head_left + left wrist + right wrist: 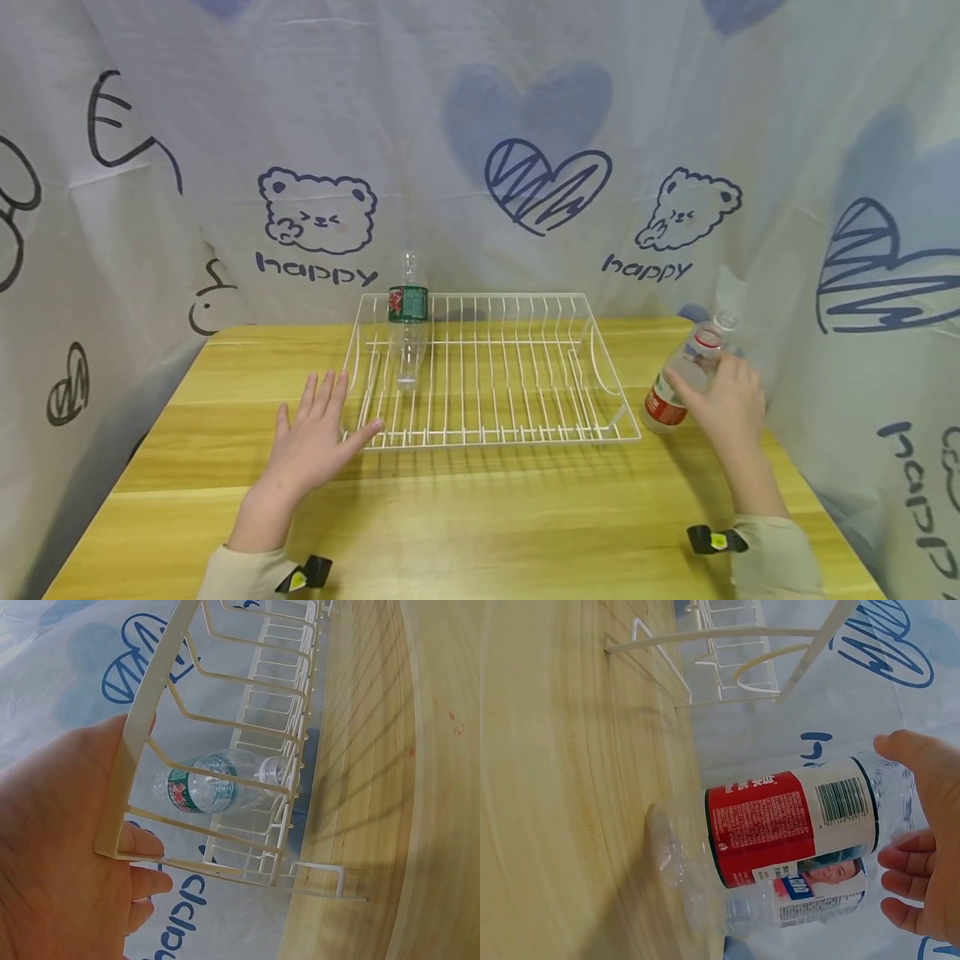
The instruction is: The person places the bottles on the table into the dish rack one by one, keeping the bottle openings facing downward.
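Note:
In the head view, a clear plastic bottle [667, 400] with a red and white label stands at the right side of the table. My right hand [731, 400] grips its upper part, thumb on one side and fingers on the other. Behind it is a second clear bottle [821, 904] with a picture label, mostly hidden. My left hand [315, 437] has its fingers spread and touches the front left corner of a white wire dish rack [517, 437]. Inside the rack, at its left end, lies a clear bottle [408, 333] with a green label, its neck towards me.
The wooden table [517, 517] carries the rack near its back edge. A white curtain [450, 100] with blue hearts and bear drawings hangs behind and at both sides. Each wrist wears a black strap [716, 540].

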Motion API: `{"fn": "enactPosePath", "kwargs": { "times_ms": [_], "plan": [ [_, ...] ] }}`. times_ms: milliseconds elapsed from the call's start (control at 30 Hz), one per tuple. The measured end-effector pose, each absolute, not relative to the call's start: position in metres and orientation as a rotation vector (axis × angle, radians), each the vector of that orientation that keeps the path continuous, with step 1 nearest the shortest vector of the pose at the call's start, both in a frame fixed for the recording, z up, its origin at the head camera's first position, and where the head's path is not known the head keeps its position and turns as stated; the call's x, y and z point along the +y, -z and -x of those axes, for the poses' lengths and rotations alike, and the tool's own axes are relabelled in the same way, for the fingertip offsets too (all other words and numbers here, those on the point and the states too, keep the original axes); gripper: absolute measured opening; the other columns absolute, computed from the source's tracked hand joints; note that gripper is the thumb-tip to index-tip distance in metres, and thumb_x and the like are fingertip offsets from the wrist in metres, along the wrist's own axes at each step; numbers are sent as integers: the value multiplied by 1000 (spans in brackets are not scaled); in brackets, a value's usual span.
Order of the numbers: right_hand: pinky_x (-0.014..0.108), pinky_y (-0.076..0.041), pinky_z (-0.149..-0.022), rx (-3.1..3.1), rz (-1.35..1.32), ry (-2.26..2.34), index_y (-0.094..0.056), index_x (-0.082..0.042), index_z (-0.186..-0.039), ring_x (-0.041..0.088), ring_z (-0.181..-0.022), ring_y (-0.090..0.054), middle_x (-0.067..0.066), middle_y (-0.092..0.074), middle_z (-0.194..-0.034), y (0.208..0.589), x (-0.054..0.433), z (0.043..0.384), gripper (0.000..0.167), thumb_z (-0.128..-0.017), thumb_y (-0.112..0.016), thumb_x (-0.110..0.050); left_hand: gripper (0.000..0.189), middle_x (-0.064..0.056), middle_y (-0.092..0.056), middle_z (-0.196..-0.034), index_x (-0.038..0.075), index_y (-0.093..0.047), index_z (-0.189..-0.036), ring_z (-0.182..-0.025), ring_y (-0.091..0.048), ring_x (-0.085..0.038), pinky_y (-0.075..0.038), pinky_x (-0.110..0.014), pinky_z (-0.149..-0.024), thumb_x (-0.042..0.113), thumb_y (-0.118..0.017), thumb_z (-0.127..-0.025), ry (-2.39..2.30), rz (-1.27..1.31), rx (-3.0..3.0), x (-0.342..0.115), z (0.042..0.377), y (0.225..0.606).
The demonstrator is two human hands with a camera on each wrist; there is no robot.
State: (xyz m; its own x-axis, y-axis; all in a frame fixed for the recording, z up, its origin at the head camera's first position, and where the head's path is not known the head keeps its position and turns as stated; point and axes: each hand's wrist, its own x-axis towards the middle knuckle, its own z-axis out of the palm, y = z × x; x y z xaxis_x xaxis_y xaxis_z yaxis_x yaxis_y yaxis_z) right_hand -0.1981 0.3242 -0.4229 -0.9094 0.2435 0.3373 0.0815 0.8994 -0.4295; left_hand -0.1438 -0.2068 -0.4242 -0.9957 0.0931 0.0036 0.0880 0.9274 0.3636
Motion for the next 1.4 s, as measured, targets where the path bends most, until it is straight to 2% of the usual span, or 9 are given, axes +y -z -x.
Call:
{"fn": "enactPosePath", "kwargs": {
  "times_ms": [333, 700, 1100, 1200, 1233, 1400],
  "plan": [
    [57, -36, -90, -2546, 123, -537, -47, 10, -122, 44, -102, -45, 27, -52, -104, 412, 314, 197, 76, -84, -68, -53, 95, -18, 1, -164, 6, -5, -157, -151, 9, -41, 10, -73, -112, 70, -36, -93, -564, -144, 3069, -207, 143, 421],
    [54, -38, -81, -2367, -81, -491, -49, 8, -110, 41, -90, -45, 23, -51, -93, 385, 291, 201, 67, -74, -77, -41, 97, -18, 2, -164, 4, -6, -156, -151, 8, -40, 11, -71, -113, 71, -35, -93, -513, -147, 3080, -207, 143, 417],
    [55, -39, -87, -2267, -282, -475, -51, 8, -118, 43, -99, -47, 27, -55, -105, 359, 257, 208, 73, -70, -81, -39, 97, -18, 1, -164, 2, -10, -156, -151, 7, -41, 12, -70, -113, 71, -36, -92, -473, -159, 3086, -208, 144, 414],
    [55, -40, -87, -2246, -334, -465, -52, 8, -119, 42, -99, -47, 27, -55, -106, 354, 249, 209, 75, -71, -79, -43, 98, -19, 0, -164, 1, -12, -155, -151, 6, -41, 12, -70, -113, 72, -36, -92, -453, -170, 3096, -208, 145, 413],
    [55, -40, -86, -2233, -356, -462, -52, 7, -119, 42, -99, -47, 26, -55, -106, 353, 246, 209, 76, -73, -75, -49, 99, -19, -1, -164, 1, -12, -155, -151, 5, -41, 11, -70, -113, 73, -36, -91, -446, -173, 3099, -208, 145, 412],
    [55, -43, -84, -2181, -432, -459, -53, 6, -118, 40, -98, -49, 25, -56, -108, 350, 230, 210, 89, -83, -49, -76, 102, -19, -2, -164, 1, -12, -155, -151, 5, -40, 12, -69, -114, 75, -36, -90, -417, -187, 3105, -207, 145, 409]
  ]
}}
